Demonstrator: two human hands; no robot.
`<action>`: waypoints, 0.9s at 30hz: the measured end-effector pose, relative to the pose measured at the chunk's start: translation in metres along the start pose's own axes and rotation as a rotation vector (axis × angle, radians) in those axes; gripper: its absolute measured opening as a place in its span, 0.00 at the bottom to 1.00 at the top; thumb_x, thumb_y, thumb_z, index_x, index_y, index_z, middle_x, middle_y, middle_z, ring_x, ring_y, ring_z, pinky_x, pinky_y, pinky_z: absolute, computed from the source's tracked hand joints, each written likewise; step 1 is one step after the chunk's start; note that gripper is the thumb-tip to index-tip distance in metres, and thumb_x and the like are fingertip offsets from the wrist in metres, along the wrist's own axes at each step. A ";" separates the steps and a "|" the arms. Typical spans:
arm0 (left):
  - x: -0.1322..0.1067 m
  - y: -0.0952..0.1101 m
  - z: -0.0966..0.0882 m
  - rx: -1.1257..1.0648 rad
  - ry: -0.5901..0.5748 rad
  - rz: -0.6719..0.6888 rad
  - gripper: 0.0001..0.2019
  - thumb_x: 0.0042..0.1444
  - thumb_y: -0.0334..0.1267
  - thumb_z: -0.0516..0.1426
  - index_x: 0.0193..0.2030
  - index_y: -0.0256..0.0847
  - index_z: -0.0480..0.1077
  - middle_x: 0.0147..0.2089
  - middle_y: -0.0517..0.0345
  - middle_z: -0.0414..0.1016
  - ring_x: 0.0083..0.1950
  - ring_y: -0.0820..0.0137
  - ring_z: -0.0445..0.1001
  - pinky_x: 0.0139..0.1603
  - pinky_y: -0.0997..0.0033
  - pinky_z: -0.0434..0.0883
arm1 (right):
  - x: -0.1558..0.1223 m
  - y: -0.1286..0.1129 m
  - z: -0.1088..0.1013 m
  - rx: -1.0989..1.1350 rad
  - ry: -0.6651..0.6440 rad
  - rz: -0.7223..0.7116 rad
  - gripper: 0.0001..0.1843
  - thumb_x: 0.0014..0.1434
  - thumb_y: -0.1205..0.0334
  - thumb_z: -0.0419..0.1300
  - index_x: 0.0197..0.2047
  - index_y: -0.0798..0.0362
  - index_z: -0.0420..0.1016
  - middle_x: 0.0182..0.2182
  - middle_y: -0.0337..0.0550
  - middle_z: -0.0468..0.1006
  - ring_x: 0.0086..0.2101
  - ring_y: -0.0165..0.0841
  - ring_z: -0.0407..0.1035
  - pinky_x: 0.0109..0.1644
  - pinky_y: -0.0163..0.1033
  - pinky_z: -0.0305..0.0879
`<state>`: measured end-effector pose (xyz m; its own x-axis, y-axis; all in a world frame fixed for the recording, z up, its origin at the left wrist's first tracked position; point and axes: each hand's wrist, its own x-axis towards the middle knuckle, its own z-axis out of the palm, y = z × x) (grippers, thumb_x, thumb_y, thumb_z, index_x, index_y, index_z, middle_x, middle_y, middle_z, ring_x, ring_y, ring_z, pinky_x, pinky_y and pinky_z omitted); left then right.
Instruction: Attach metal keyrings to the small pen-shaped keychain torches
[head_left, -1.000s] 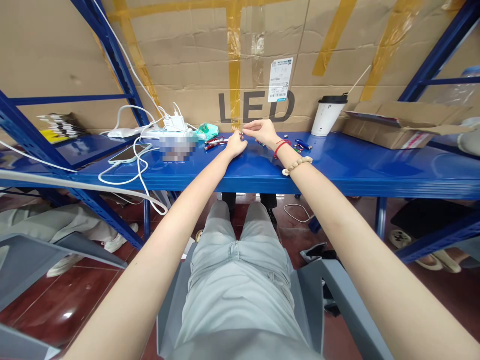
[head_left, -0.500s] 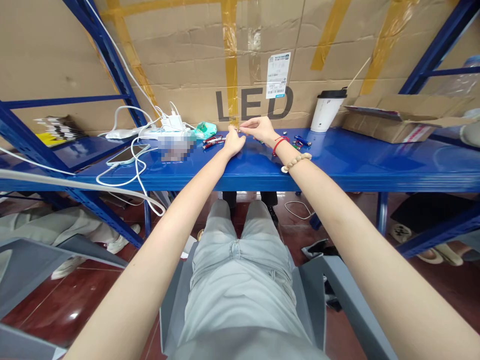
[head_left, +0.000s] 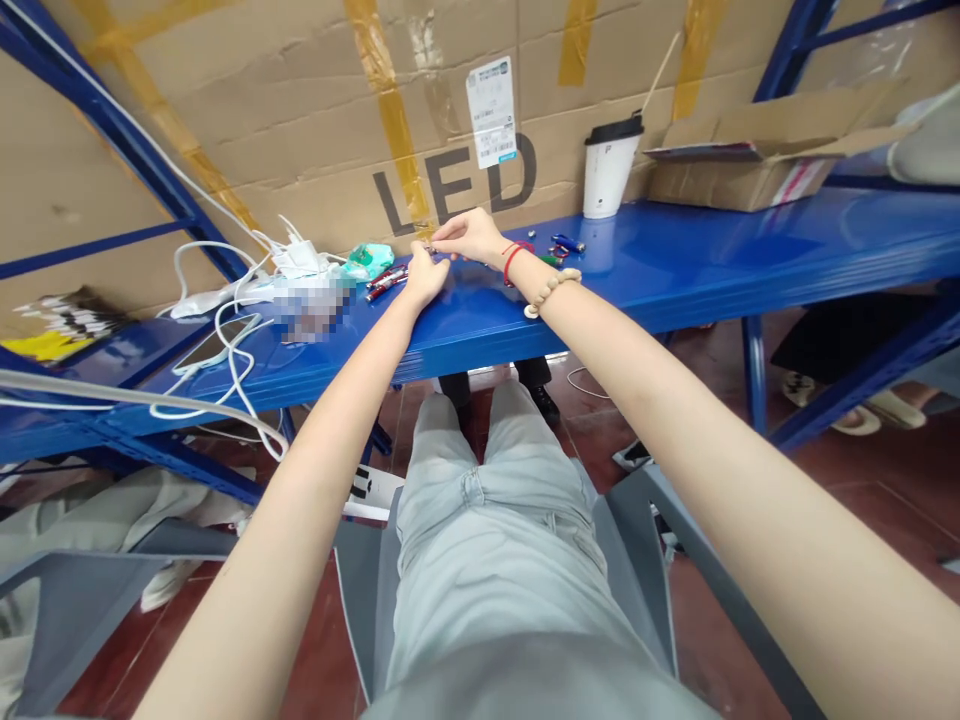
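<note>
My left hand [head_left: 427, 277] is closed above the blue shelf table [head_left: 480, 325], its thumb and fingers pinched together. My right hand [head_left: 474, 238], also pinched, meets it from the right, with the fingertips of both hands almost touching. Something tiny may be between them, but it is too small to make out. Dark red, pen-like sticks [head_left: 388, 283] lie just left of my left hand. Beyond my right wrist are a shiny blue piece [head_left: 568, 243] and a green piece [head_left: 551, 260], partly hidden by the wrist.
A teal packet [head_left: 369, 262] lies near white chargers [head_left: 298, 257] and tangled white cables. Toward the right stand a lidded white paper cup [head_left: 604, 175] and an open cardboard box [head_left: 739, 185]. A large carton marked LED [head_left: 300, 120] rises behind. Blue posts flank the table.
The camera view has tilted and shifted, so the table now slants up to the right. Both hands remain together in nearly the same pinched pose.
</note>
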<state>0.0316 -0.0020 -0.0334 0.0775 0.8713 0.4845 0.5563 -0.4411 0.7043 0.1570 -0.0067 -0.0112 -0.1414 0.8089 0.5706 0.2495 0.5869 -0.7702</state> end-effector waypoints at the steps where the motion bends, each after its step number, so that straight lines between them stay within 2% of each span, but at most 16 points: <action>1: 0.000 0.001 0.000 0.011 0.002 0.001 0.14 0.50 0.33 0.56 0.41 0.43 0.54 0.45 0.51 0.70 0.53 0.60 0.67 0.54 0.58 0.63 | 0.001 0.000 0.000 0.000 -0.001 0.004 0.12 0.45 0.62 0.67 0.32 0.63 0.76 0.27 0.46 0.78 0.28 0.31 0.70 0.34 0.37 0.71; 7: -0.006 0.012 -0.003 0.109 -0.016 -0.006 0.13 0.49 0.32 0.55 0.40 0.40 0.56 0.41 0.49 0.69 0.48 0.60 0.70 0.50 0.59 0.66 | 0.003 -0.003 -0.001 0.003 -0.031 -0.048 0.17 0.43 0.57 0.68 0.33 0.62 0.76 0.27 0.46 0.77 0.26 0.30 0.70 0.35 0.37 0.72; 12: -0.007 0.014 -0.004 0.148 -0.018 -0.015 0.12 0.50 0.32 0.53 0.41 0.39 0.56 0.36 0.53 0.67 0.47 0.60 0.70 0.49 0.59 0.66 | 0.004 -0.004 -0.003 -0.041 -0.053 -0.076 0.19 0.40 0.56 0.69 0.33 0.62 0.77 0.30 0.48 0.78 0.27 0.31 0.70 0.37 0.39 0.72; 18: -0.006 0.011 -0.003 0.151 -0.036 -0.025 0.12 0.50 0.33 0.53 0.42 0.40 0.56 0.41 0.48 0.70 0.45 0.60 0.71 0.48 0.57 0.68 | 0.006 0.000 -0.002 -0.022 -0.011 -0.082 0.15 0.43 0.59 0.68 0.32 0.61 0.77 0.28 0.47 0.78 0.27 0.31 0.71 0.35 0.37 0.72; 22: -0.007 0.010 -0.003 0.108 -0.023 0.014 0.13 0.48 0.32 0.54 0.42 0.41 0.57 0.44 0.49 0.70 0.48 0.62 0.71 0.50 0.60 0.67 | 0.007 0.002 -0.002 0.002 -0.003 -0.085 0.12 0.43 0.60 0.67 0.31 0.59 0.77 0.28 0.45 0.78 0.29 0.32 0.72 0.37 0.37 0.72; 27: -0.008 0.009 -0.003 0.062 -0.027 0.008 0.16 0.47 0.32 0.55 0.44 0.42 0.58 0.44 0.50 0.71 0.50 0.61 0.69 0.53 0.58 0.65 | 0.008 0.005 -0.001 0.002 0.008 -0.067 0.11 0.42 0.61 0.67 0.31 0.58 0.78 0.28 0.45 0.78 0.30 0.33 0.72 0.38 0.40 0.72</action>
<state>0.0341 -0.0132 -0.0292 0.1039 0.8735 0.4756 0.6058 -0.4349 0.6663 0.1585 0.0023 -0.0103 -0.1506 0.7673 0.6234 0.2377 0.6402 -0.7305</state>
